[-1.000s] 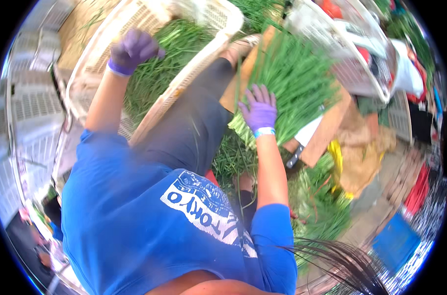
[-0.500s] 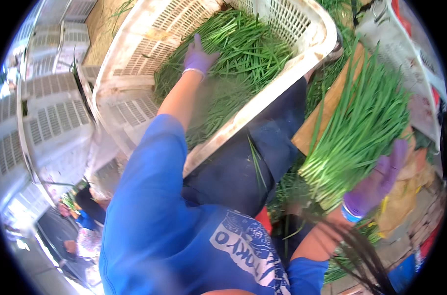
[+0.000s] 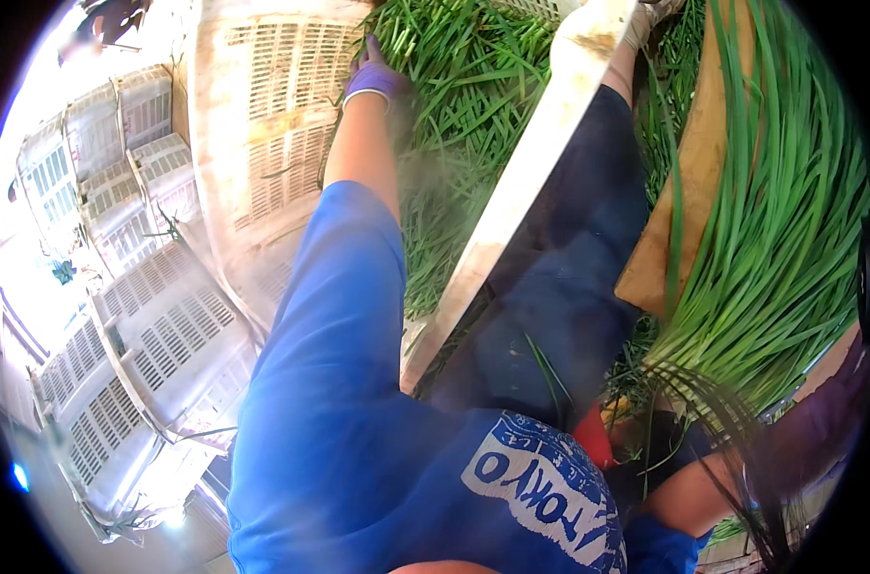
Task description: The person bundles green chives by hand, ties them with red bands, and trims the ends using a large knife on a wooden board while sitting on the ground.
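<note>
1. Off to my left, several pale slatted crates [image 3: 157, 330] stand close together, with bright light beyond them.
2. Next comes a large white crate [image 3: 263, 124] with slotted walls and brownish smudges on the plastic. The person's left arm, in the sleeve of a blue shirt [image 3: 344, 287], reaches out over it.
3. The left hand [image 3: 377, 81], in a purple glove, is inside the crate near that slotted wall. One finger points away from the person; the others blur into what lies beside them, so I can't tell how far they are spread or whether they have hold of anything.
4. Loose greens [image 3: 473, 105], long and flat, lie heaped in the crate, just right of that hand.
5. Past the crate's near rim runs a leg in dark trousers [image 3: 569, 230], a few green blades lying on it.
6. Right of the leg is a wooden board [image 3: 693, 182], its left edge bare. A bunch of long green leaves [image 3: 789, 210] lies over it, paler ends toward the person.
7. At far right, the right hand [image 3: 827, 411], also purple-gloved, sits in shade near those paler ends; its fingers' opening and grip I can't tell.
</note>
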Tool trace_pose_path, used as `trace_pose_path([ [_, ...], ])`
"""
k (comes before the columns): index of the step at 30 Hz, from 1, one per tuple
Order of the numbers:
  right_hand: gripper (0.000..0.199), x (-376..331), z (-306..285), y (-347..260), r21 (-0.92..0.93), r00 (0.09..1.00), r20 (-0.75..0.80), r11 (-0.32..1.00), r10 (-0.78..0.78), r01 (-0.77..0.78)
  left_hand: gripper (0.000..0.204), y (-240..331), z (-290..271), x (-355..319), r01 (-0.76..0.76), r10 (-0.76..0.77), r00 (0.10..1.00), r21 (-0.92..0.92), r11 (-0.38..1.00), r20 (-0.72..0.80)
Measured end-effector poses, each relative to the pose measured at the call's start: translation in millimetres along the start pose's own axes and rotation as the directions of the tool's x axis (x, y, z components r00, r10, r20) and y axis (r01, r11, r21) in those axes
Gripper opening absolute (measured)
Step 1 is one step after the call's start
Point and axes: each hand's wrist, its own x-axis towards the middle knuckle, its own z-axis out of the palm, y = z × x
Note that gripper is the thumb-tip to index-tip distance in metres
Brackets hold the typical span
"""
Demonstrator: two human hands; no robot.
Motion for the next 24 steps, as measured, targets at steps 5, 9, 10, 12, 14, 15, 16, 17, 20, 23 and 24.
trace_pose_path([
  [5,0.047,-2,-10,2,-0.017,1.000,0.017,1.000,-0.003,0.003,0.098,-12,14,22,0.060,-0.053,0.980,-0.034,0.998,0.194],
  [9,0.048,-2,-27,-1,-0.023,1.000,0.011,1.000,-0.014,0.015,0.063,-8,3,-24,0.086,-0.097,0.994,-0.197,0.977,-0.044],
  [10,0.048,-2,-33,-3,-0.024,1.000,0.011,0.999,-0.021,0.021,0.063,-17,6,-26,0.084,-0.095,0.994,-0.202,0.976,-0.045],
  [12,0.048,-2,-45,-9,-0.026,0.999,0.002,0.999,-0.036,0.036,0.048,-56,19,-27,0.074,-0.072,0.997,-0.661,0.746,0.031],
  [14,0.048,-2,-57,-15,-0.024,0.999,-0.003,0.998,-0.053,0.053,0.045,-85,24,-36,0.021,-0.107,0.993,-0.793,0.609,-0.056],
  [15,0.049,-1,-64,-16,-0.020,0.998,-0.003,0.998,-0.065,0.065,0.042,-91,15,-49,-0.043,-0.160,0.979,-0.888,0.458,-0.130],
  [16,0.049,-1,-70,-17,-0.019,0.997,-0.007,0.997,-0.078,0.078,0.040,-99,3,-62,-0.032,-0.201,0.970,-0.894,0.446,-0.135],
  [17,0.049,-1,-77,-21,-0.005,0.996,-0.013,0.996,-0.089,0.089,0.038,-102,-9,-80,-0.119,-0.226,0.955,-0.945,0.306,-0.194],
  [20,0.048,-11,-91,-44,0.076,0.992,-0.054,0.990,-0.118,0.122,0.032,-131,-33,-119,-0.225,-0.215,0.946,-0.969,0.103,-0.242],
  [23,0.048,-19,-123,-62,0.144,0.985,-0.087,0.977,-0.146,0.157,0.035,-222,-31,-146,-0.325,-0.145,0.939,-0.943,-0.069,-0.313],
  [24,0.048,-23,-127,-65,0.132,0.983,-0.087,0.976,-0.165,0.175,0.041,-226,-39,-162,-0.381,-0.121,0.922,-0.916,-0.124,-0.367],
])
